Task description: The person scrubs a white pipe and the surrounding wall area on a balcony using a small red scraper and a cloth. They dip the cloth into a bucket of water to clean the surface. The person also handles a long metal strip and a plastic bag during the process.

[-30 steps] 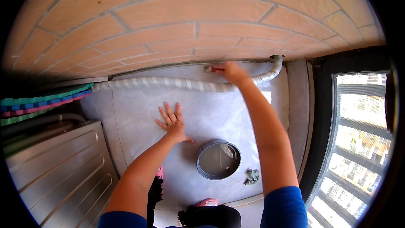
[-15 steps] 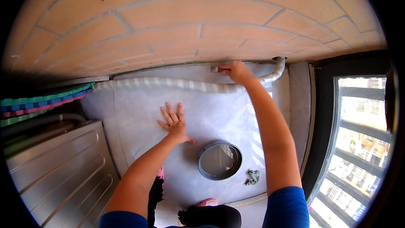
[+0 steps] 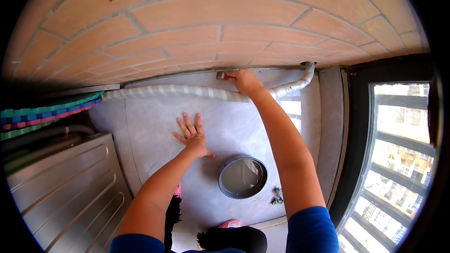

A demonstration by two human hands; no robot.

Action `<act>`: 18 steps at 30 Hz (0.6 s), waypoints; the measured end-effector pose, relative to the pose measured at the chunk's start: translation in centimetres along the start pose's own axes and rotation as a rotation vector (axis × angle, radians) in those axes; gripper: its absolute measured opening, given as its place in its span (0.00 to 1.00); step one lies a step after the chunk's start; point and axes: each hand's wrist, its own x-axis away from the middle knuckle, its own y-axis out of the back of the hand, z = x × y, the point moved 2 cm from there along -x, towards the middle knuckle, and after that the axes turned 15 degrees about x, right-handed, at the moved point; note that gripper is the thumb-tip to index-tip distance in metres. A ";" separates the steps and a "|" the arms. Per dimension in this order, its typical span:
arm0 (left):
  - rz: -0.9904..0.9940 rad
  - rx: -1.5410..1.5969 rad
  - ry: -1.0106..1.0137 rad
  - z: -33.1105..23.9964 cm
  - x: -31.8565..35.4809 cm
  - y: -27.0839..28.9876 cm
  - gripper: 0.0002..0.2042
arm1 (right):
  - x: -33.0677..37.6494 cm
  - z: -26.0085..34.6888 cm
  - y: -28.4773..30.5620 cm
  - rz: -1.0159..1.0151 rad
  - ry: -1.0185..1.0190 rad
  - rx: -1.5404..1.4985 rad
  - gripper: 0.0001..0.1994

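Observation:
My right hand is closed on a small red-handled tool with a flat greyish head; its exact kind is too small to make out. The tool is at the foot of the orange brick wall, just beyond the wrapped pipe, and my right arm reaches over that pipe. My left hand lies flat on the pale grey floor, fingers spread and holding nothing. Right of it stands a round grey bucket with cloudy greyish liquid inside.
A crumpled grey-green rag lies beside my right forearm. To the left are a ridged metal panel and stacked coloured foam mats. A dark-framed slatted window borders the right side. My pink footwear shows below.
My right hand has moved left along the base of the wall with the red-handled tool. My left hand stays planted on the floor. My right forearm now partly covers the rag.

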 end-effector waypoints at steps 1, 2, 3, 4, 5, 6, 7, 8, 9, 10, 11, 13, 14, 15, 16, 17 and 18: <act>0.003 -0.003 0.002 0.2 0.0 0.0 0.76 | 0.0 0.1 0.2 0.038 0.006 0.027 0.09; -0.004 0.000 -0.003 0.3 -0.1 0.1 0.75 | 0.0 -0.4 0.5 0.043 0.008 -0.011 0.09; -0.008 0.008 -0.004 0.4 0.1 0.2 0.75 | 0.2 -1.8 0.8 0.055 0.011 -0.048 0.09; -0.007 0.018 -0.016 0.1 0.2 0.2 0.74 | 0.8 -3.6 1.3 0.064 0.005 -0.077 0.09; -0.005 0.020 -0.019 0.0 0.3 0.2 0.74 | 1.5 -4.9 1.4 0.032 0.000 -0.157 0.08; -0.010 0.022 -0.013 0.0 0.3 0.3 0.74 | 1.5 -4.4 1.6 0.018 -0.016 -0.110 0.08; -0.014 0.023 -0.008 0.1 0.3 0.3 0.74 | 1.5 -3.7 1.6 0.003 -0.031 -0.063 0.08; -0.011 0.024 -0.005 0.1 0.4 0.3 0.74 | 1.3 -3.0 1.7 -0.013 -0.046 -0.017 0.08; -0.008 0.017 -0.008 0.0 0.3 0.4 0.74 | 1.1 -2.6 1.7 -0.016 -0.035 -0.018 0.08; -0.005 0.011 -0.011 0.0 0.3 0.4 0.74 | 0.9 -2.1 1.8 -0.018 -0.023 -0.020 0.08; 0.002 0.005 -0.006 -0.2 0.3 0.5 0.74 | 0.8 -1.9 2.0 -0.021 -0.011 -0.022 0.08; 0.021 -0.002 0.018 0.0 0.4 0.4 0.74 | 1.1 -3.1 2.8 0.039 -0.019 -0.053 0.08; 0.012 0.001 0.012 0.2 0.4 0.2 0.75 | 1.3 -3.5 2.9 0.072 -0.024 -0.068 0.08; -0.001 0.005 0.002 0.3 0.2 0.1 0.75 | 1.3 -3.5 3.1 0.082 -0.049 -0.083 0.08; -0.015 0.009 -0.008 0.3 0.1 0.0 0.76 | 1.3 -3.0 2.9 0.046 -0.010 -0.055 0.08; -0.012 0.008 -0.001 0.3 0.1 0.0 0.75 | 1.2 -2.3 2.5 0.011 0.029 -0.028 0.08; -0.013 0.004 -0.001 0.0 0.1 0.2 0.75 | 1.0 -1.6 2.4 -0.032 0.066 0.002 0.08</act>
